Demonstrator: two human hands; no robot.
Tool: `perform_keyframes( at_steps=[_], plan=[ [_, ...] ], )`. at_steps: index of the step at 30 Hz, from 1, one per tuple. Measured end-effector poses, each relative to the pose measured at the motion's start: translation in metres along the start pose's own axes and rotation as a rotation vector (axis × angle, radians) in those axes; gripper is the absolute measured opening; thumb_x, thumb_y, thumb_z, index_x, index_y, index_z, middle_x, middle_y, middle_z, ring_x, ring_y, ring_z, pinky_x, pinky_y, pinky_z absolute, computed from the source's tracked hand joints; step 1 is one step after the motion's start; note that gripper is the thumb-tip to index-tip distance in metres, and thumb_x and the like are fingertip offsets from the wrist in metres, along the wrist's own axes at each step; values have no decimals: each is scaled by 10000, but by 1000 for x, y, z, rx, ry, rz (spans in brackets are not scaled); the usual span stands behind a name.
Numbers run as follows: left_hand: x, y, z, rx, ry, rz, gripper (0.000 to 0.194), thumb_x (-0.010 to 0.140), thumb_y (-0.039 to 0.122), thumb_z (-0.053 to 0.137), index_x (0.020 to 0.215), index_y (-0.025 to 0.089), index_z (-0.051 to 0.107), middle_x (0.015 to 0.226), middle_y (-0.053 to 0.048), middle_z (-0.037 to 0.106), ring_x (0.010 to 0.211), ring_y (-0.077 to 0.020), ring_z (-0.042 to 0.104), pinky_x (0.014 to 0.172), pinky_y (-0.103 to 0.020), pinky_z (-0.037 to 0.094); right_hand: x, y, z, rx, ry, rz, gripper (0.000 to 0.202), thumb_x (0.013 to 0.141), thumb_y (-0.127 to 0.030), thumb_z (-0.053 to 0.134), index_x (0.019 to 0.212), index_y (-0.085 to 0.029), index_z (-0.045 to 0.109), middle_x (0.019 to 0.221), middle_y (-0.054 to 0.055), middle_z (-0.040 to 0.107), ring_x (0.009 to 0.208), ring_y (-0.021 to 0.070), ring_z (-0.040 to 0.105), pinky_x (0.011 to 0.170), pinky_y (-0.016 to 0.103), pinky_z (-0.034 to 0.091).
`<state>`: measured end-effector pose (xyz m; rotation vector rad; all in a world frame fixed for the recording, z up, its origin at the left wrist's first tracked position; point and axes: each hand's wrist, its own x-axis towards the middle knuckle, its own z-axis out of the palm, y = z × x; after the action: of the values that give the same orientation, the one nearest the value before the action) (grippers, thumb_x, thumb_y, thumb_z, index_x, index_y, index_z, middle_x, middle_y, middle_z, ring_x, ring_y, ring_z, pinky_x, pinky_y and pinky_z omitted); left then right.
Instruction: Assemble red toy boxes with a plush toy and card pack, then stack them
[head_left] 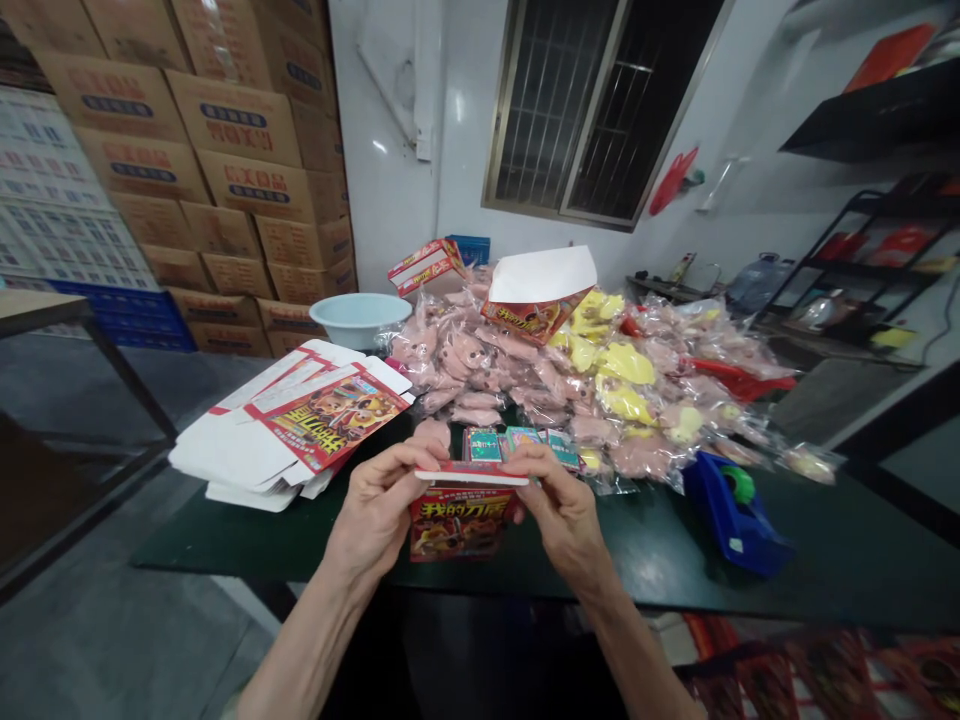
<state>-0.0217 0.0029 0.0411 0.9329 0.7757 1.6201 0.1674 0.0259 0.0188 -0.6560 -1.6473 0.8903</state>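
Left hand (pixel 379 500), right hand (pixel 564 508) pinching red box (pixel 459 525) at top corners, likely holding it square; flat cartons (pixel 330 418) lying left of box.

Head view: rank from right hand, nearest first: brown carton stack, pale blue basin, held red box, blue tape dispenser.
From right hand:
1. Held red box: touching it
2. Blue tape dispenser: right side
3. Pale blue basin: back left
4. Brown carton stack: far left

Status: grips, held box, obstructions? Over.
Left grip, right grip: both pinching. Red printed cardboard box: held by its top edge. Beyond it: heap of plastic-bagged pink and yellow pieces, not blocking.
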Motion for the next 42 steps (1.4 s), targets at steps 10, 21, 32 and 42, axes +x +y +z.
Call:
perform_keyframes(
  at_steps=[10, 21, 32, 42],
  plan=[
    [-6, -9, -10, 19, -101, 122, 166, 723, 290, 621, 728, 142, 697, 946, -115, 671, 942, -249, 593, 773, -332, 482, -6, -14, 1, -213, 89, -47, 136, 827, -257, 584, 920, -207, 669, 987, 81, 637, 915, 181, 609, 552, 213, 504],
    [-6, -7, -19, 486, -211, 354, 138, 839, 198, 552, 894, 201, 679, 987, -68, 657, 983, -200, 594, 869, -299, 449, -9, -27, 11, -426, 100, -130, 184, 852, -170, 529, 1002, -214, 627, 913, 49, 625, 818, 140, 607, 546, 195, 473],
    [7, 19, -25, 580, -435, 208, 158, 831, 223, 563, 888, 189, 706, 952, -88, 689, 926, -216, 627, 803, -311, 487, -15, -23, 33, -460, 275, -236, 177, 808, -80, 528, 920, -194, 604, 890, 38, 536, 725, 111, 549, 603, 237, 465],
    [14, 16, -30, 768, -519, 503, 232, 831, 129, 509, 969, 183, 687, 993, -101, 690, 929, -208, 640, 822, -339, 504, -18, -19, 39, -495, 335, -233, 196, 802, -85, 521, 925, -214, 603, 919, 45, 544, 716, 128, 560, 578, 251, 481]
  ],
)
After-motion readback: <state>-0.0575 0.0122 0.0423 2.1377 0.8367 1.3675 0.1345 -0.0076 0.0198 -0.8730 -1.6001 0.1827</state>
